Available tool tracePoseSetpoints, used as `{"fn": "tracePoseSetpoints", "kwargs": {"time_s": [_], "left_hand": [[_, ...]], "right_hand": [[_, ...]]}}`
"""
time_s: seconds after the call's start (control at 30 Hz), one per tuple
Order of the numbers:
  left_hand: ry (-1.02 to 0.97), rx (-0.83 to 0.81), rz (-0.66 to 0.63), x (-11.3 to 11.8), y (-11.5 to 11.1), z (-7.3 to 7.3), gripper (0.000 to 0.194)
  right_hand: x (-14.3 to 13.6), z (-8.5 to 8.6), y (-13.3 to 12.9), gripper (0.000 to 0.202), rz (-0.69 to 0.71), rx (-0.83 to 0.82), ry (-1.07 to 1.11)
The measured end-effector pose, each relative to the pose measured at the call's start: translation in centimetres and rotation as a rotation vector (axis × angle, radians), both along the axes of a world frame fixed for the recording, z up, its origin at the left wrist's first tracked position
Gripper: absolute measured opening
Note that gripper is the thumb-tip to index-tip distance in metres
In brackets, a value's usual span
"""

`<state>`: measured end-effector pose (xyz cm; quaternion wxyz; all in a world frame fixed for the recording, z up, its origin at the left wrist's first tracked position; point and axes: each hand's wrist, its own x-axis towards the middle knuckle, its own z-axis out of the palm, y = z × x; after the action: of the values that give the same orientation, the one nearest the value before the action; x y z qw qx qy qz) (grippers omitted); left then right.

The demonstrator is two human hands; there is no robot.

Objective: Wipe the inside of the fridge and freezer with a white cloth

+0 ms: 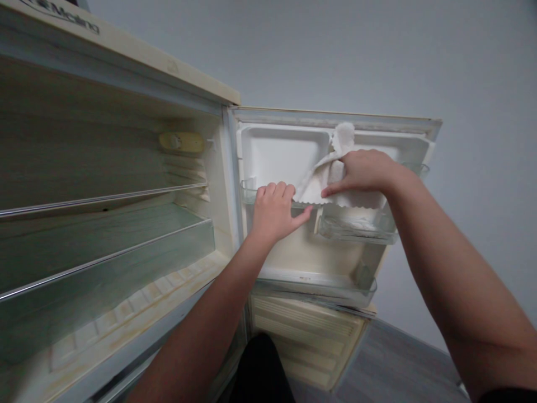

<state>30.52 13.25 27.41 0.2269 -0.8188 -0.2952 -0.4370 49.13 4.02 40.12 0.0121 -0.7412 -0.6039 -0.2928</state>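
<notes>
A white cloth (319,182) with a scalloped edge is gripped in my right hand (364,170), pressed near the divider on the inner side of the fridge door (289,145). Part of the cloth sticks up above the hand, and part hangs down over the shelf rims. My left hand (274,212) has its fingers hooked over the rim of a clear door shelf (249,193), its thumb stretched out to the right. Below the cloth is a second clear door shelf (356,229) with something whitish and see-through in it.
On the left stands the open fridge (222,224), with glass shelves (104,198), a greenish clear drawer (126,274) and a yellowed lamp cover (181,142). A lower door (306,336) also stands open, near my dark-clothed knee (262,369). Behind is a plain wall (474,73).
</notes>
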Motion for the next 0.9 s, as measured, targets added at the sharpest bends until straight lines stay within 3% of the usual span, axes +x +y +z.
{"fn": "tracePoseSetpoints", "kwargs": {"time_s": [0.43,0.7,0.9], "left_hand": [[0.019,0.030,0.024,0.0,0.2,-0.1,0.046],[0.014,0.052,0.024,0.1,0.2,-0.2,0.048],[0.018,0.046,0.015,0.0,0.2,-0.1,0.050]], "right_hand": [[0.2,0.0,0.0,0.085,0.012,-0.009,0.056],[0.6,-0.4,0.0,0.098,0.183,0.125,0.094],[1.0,0.0,0.0,0.090,0.179,0.130,0.098]]}}
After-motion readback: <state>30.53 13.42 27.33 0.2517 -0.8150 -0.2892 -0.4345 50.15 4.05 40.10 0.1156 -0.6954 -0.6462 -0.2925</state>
